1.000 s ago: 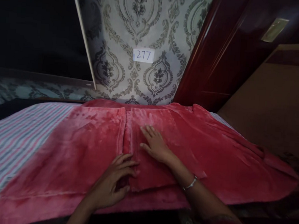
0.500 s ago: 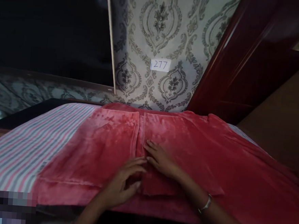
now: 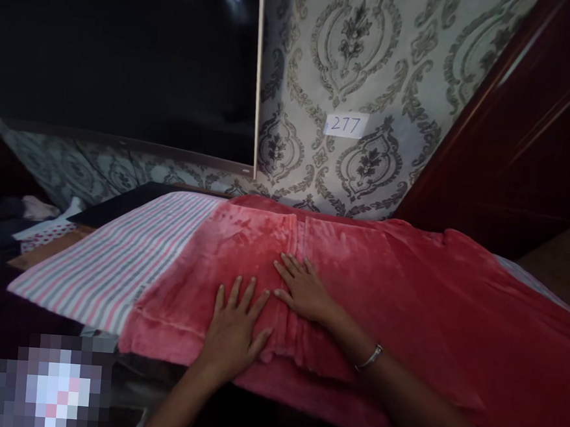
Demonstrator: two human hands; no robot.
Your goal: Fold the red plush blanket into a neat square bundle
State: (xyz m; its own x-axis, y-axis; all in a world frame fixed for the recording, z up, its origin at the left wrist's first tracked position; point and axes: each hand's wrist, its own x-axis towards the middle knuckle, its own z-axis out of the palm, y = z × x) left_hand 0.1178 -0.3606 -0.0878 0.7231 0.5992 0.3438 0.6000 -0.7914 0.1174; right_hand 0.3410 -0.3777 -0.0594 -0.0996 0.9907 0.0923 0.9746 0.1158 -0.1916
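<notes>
A plush red blanket [image 3: 406,300] lies spread over a bed with a pink, grey and white striped sheet [image 3: 111,253]. Its two folded edges meet in a seam running away from me near the middle. My left hand [image 3: 235,330] lies flat, fingers spread, on the blanket's left flap near the front edge. My right hand [image 3: 304,289], with a thin bracelet on the wrist, rests flat just right of the seam, fingers pointing left. Neither hand grips the cloth.
Patterned wallpaper with a paper label reading 277 [image 3: 346,124] stands behind the bed. A dark panel [image 3: 120,52] fills the upper left, dark red wooden furniture [image 3: 525,126] the right. Clothes and papers [image 3: 35,219] lie at far left.
My left hand has flattened out, fingers spread, on the left flap; earlier it was curled at the seam's front end. The view has shifted left. My right hand drew back toward me along the seam.
</notes>
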